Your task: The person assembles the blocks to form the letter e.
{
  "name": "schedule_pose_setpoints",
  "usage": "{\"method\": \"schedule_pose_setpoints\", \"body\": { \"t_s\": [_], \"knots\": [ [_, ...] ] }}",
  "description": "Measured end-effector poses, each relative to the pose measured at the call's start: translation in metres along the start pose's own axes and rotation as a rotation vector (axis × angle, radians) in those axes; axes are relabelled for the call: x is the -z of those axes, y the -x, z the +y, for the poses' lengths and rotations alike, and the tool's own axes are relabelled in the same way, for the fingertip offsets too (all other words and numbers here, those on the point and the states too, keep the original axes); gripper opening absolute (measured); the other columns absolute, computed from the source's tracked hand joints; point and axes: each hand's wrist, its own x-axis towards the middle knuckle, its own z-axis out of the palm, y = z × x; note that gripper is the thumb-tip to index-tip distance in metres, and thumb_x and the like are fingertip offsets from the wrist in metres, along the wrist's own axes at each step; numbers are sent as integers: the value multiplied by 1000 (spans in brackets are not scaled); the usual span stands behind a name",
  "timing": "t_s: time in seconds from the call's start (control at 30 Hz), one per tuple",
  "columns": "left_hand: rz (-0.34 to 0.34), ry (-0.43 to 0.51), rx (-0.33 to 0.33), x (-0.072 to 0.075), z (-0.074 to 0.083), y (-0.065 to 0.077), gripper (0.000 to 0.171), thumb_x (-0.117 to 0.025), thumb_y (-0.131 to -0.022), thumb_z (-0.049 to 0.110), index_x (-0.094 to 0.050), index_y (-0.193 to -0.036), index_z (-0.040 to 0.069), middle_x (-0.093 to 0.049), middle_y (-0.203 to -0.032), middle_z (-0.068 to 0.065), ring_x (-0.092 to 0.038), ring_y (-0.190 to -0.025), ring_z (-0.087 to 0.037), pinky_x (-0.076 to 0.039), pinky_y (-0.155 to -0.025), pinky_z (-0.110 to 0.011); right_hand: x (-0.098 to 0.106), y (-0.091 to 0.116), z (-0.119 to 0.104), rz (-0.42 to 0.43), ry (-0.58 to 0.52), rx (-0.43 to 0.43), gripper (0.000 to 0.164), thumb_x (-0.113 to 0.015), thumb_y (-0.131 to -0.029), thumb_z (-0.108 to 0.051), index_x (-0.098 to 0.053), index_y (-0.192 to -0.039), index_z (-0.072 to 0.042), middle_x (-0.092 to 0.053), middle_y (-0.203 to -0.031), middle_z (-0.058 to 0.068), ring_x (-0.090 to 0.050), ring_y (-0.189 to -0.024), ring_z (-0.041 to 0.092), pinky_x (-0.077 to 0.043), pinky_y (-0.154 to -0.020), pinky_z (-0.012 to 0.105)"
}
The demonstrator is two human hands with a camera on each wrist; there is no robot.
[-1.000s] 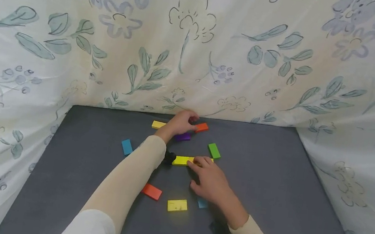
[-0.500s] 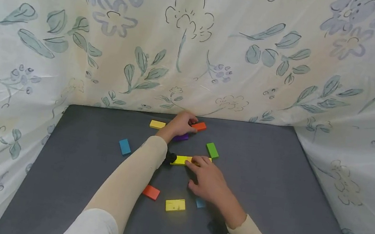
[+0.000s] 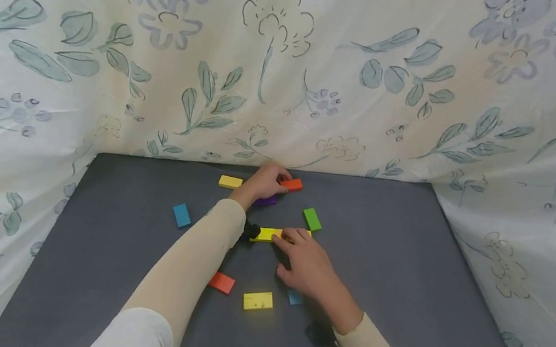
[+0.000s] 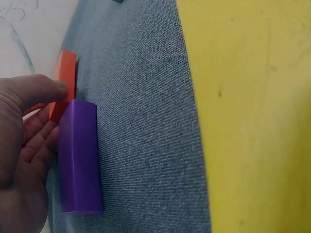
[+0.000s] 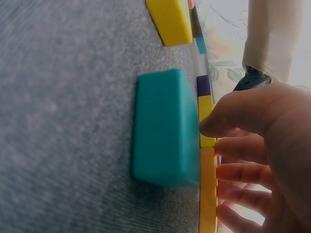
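At the far edge of the dark tabletop, my left hand (image 3: 266,181) pinches an orange-red block (image 3: 291,185) that lies on the table. Its thumb lies on the near face and fingers show behind in the left wrist view. Close beside that hand is a purple block (image 4: 79,158). My right hand (image 3: 307,262) rests its loosely bent fingers at a row made of a yellow block (image 3: 264,234) and an orange block (image 5: 208,187), partly covered by the fingers. Under the right wrist lies a blue-green block (image 5: 163,128). A green block (image 3: 312,219) sits beyond the right fingers.
Other blocks lie around the hands: a pale yellow one (image 3: 230,182), a blue one (image 3: 182,216), a red one (image 3: 222,282) and a yellow one (image 3: 257,301). A flowered cloth (image 3: 292,69) hangs behind and beside the table. The left forearm crosses over the middle.
The head view has shifted slightly, so everything appears a little further left. Both hands keep the same pose and place among the blocks.
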Motion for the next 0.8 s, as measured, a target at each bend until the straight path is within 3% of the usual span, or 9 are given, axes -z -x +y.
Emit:
{"method": "schedule_pose_setpoints", "body": {
  "t_s": [0.4,0.8],
  "knots": [
    [-69,-77,-78,17,7,4,33,-75,-104,13,-74,-137,10,-71,-128,-5,-63,-117,-22,-50,-107,-41,-3,-2,1,-26,14,-19,61,-80,-94,-30,-66,-152,-18,-58,-145,6,-50,-135,26,-54,-105,45],
    [-97,-117,-151,29,14,12,31,-74,-104,10,-74,-136,10,-71,-128,-3,-62,-119,-21,-49,-108,-40,-4,-1,2,-24,-12,-21,62,-79,-94,-30,-65,-153,-19,-57,-146,5,-50,-136,25,-55,-103,45]
  ]
}}
